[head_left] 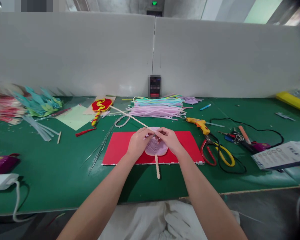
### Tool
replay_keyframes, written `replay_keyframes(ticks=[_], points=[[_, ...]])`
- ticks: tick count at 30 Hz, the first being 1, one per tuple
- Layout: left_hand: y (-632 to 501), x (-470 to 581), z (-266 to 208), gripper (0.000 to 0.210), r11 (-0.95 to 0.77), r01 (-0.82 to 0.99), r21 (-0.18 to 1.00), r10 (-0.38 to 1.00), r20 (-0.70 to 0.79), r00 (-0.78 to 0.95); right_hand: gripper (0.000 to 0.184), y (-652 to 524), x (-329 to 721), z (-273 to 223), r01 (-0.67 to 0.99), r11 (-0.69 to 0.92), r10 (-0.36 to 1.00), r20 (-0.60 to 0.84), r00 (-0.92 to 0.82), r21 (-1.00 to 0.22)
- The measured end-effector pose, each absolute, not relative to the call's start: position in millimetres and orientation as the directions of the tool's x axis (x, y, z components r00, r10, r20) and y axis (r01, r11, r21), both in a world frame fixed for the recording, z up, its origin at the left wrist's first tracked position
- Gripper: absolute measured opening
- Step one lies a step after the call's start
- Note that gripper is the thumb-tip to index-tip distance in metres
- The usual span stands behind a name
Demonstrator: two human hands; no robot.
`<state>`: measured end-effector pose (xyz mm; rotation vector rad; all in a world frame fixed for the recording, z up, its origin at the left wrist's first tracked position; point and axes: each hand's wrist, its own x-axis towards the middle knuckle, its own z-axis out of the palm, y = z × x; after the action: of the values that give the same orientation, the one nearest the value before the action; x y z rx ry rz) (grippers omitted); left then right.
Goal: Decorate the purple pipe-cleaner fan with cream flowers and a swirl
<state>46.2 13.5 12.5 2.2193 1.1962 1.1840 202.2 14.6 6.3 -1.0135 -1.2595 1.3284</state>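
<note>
A small lilac fan (pixel 156 150) with a twisted cream handle (pixel 157 168) lies on a red board (pixel 118 146), its handle toward me. Above its upper part my left hand (pixel 138 142) is closed in a pinch on a long cream pipe cleaner (pixel 130 116), which stretches away to the upper left. My right hand (pixel 172 141) pinches close beside the left fingertips, at the pipe cleaner's near end. The fingers cover part of the fan, so the exact contact there is hidden.
Behind the board lie bundled pastel pipe cleaners (pixel 156 110) and a red-and-yellow fan (pixel 101 105). To the right are a yellow glue gun (pixel 199 124), pliers (pixel 225 155) with red and yellow handles, and a black cord. Thin wires (pixel 98 153) lie left of the board.
</note>
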Motion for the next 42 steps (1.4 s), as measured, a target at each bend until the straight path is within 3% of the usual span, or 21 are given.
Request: replay_keyframes(ticks=[12, 42], points=[[15.3, 45.7, 12.7, 0.003, -0.486, 0.419, 0.767, 0.872, 0.455, 0.179, 0.023, 13.4, 205.7, 8.5, -0.134, 0.031, 0.978, 0.057, -0.200, -0.991], [11.3, 47.1, 16.9, 0.005, -0.606, 0.456, 0.652, 0.791, 0.557, 0.254, 0.025, 14.5, 207.9, 3.5, -0.161, 0.013, 0.974, 0.049, -0.222, -0.987]])
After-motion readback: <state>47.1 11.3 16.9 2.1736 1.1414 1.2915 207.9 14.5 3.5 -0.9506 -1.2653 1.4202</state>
